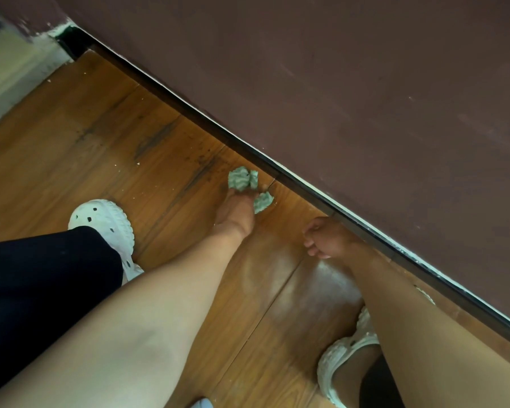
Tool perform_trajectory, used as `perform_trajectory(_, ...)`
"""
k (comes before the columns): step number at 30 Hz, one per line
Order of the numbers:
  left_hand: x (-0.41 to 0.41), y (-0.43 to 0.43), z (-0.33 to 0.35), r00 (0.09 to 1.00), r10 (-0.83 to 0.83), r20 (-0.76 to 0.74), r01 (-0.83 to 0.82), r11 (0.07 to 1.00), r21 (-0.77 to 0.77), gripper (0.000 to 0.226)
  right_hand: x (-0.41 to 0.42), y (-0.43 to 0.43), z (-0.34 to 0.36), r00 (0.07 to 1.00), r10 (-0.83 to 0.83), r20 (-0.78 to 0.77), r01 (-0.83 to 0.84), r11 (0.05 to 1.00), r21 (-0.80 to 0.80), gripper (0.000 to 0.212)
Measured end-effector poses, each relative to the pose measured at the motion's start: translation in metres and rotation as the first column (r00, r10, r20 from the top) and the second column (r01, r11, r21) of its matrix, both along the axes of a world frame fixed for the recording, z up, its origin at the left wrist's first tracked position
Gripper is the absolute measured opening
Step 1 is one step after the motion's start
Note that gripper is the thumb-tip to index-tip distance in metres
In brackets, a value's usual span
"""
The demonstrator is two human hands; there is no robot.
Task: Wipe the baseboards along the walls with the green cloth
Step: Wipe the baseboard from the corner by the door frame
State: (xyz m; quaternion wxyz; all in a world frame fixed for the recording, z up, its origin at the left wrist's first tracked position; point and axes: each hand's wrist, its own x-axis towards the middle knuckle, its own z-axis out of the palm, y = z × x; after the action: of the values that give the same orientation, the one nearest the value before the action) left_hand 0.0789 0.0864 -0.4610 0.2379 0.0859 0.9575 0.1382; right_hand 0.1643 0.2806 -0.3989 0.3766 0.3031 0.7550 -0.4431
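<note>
My left hand point(235, 212) reaches down to the wooden floor and grips a crumpled green cloth point(243, 179), which bunches out above and to the right of the fingers. The cloth lies on the floor just short of the dark baseboard point(306, 188), which runs diagonally from upper left to lower right under the maroon wall point(365, 98). My right hand point(326, 237) is curled into a loose fist with nothing in it, right beside the baseboard and a little nearer to me than the cloth.
White clogs are on my feet, one at the left point(106, 222) and one at the lower right point(345, 357). A dark trouser leg point(42, 290) fills the left side. A pale doorway or threshold point(9, 72) opens at the upper left corner.
</note>
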Motion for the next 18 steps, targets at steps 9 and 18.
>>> perform_trajectory(9,0.011,0.013,0.000,0.978,-0.141,0.153,0.095,0.957,0.273,0.028,-0.006,-0.008,-0.002,0.999,0.013,-0.038,-0.014,1.000,-0.021,0.015)
perform_trajectory(18,-0.071,0.014,0.031,0.318,0.567,0.760,-0.855,-0.175,0.488,0.033,-0.017,-0.012,-0.002,0.999,0.024,-0.042,-0.025,0.999,-0.033,0.020)
